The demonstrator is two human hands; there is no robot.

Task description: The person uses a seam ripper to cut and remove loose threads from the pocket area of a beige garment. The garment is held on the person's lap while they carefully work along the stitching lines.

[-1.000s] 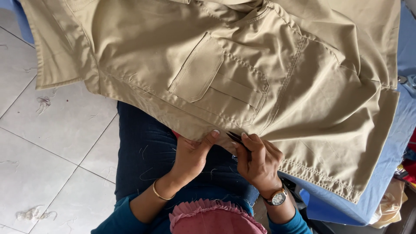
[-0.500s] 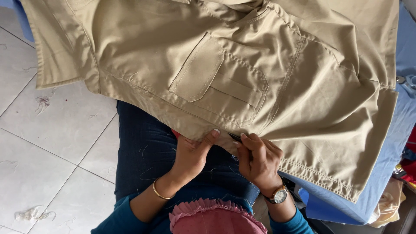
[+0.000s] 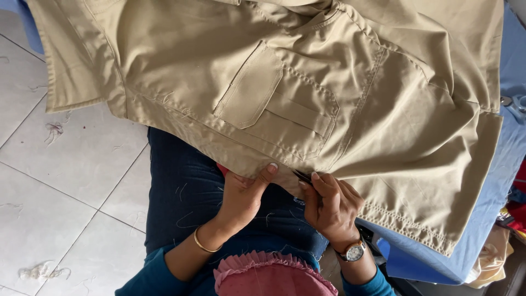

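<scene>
Over the lap and the blue table (image 3: 496,181), a tan shirt (image 3: 383,109) is spread, its flapped pocket (image 3: 276,101) facing up and its lower hem hanging just above the knees. At that hem, the left hand (image 3: 241,200) is seen pinching the fabric edge, thumb on top and fingers curled under, so the cloth is gripped and kept taut. Just beside it, the right hand (image 3: 329,205) is closed around a small dark tool (image 3: 301,176), likely thread snips, whose tip is laid against the hem seam; the rest of the tool is hidden by the fingers. Loose threads are noted along the stitched edges and scattered on the tiled floor (image 3: 66,181). The garment is judged light, soft and limp, of woven cotton-like cloth: easily folded, not slippery, not fragile, though apt to sag and bunch wherever it is unsupported. The firmest hold is judged to be at the doubled, stitched hem or the seams, where the layers are stiffer; a pinch close to the working point would keep the edge flat. A watch (image 3: 353,252) is worn on the right wrist and a bangle (image 3: 204,245) on the left
</scene>
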